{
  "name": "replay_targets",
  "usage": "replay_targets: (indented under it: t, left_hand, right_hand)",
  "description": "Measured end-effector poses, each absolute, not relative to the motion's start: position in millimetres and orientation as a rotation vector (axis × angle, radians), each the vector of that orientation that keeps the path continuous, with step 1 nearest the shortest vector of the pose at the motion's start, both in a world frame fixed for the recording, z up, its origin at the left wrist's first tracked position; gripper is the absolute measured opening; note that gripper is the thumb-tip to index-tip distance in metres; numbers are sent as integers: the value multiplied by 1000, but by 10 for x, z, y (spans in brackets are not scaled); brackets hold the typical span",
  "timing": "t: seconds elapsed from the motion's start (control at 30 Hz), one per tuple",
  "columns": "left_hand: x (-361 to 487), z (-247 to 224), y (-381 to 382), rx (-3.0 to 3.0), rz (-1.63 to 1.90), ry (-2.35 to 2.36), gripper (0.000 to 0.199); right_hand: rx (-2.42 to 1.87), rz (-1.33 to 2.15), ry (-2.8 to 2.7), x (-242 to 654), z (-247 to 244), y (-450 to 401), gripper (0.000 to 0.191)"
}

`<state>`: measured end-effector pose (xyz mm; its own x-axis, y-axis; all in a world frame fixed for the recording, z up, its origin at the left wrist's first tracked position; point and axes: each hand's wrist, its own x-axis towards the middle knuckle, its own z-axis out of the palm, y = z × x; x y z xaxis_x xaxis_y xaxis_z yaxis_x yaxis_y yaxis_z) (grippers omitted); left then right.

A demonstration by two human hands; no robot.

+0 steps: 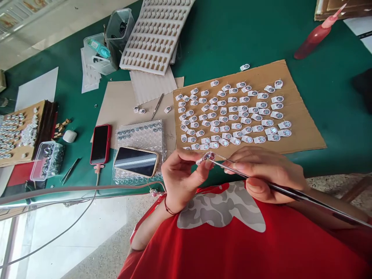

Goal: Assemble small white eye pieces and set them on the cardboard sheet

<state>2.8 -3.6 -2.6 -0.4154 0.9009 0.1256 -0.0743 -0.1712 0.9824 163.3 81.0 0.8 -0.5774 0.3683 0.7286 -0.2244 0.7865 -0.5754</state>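
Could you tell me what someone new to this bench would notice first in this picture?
Rows of small round parts cover a cardboard sheet on the green table. Nearer the camera, the left hand pinches one small part while the right hand brings a thin tool to it.

Many small round parts (232, 112) lie in rows on a cardboard sheet (305, 131) in the upper right of the middle, and both hands sit just below it, the left hand (180, 178) beside the right hand (264, 174). Two phones (100, 144) lie left of the hands. A foam tray (157, 35) sits at the top, and a bottle (315, 37) lies in the upper right.
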Motion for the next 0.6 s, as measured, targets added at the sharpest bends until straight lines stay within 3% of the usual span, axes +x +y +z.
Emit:
replay_targets:
  t: [0.43, 0.6]
  left_hand:
    - [51, -17, 23, 835, 1657, 1179, 15]
    - [31, -33, 56, 731, 1630, 1017, 13]
  right_hand:
    - [-164, 849, -1989, 1528, -56, 763, 5]
    - [-207, 775, -1926, 1477, -70, 762, 22]
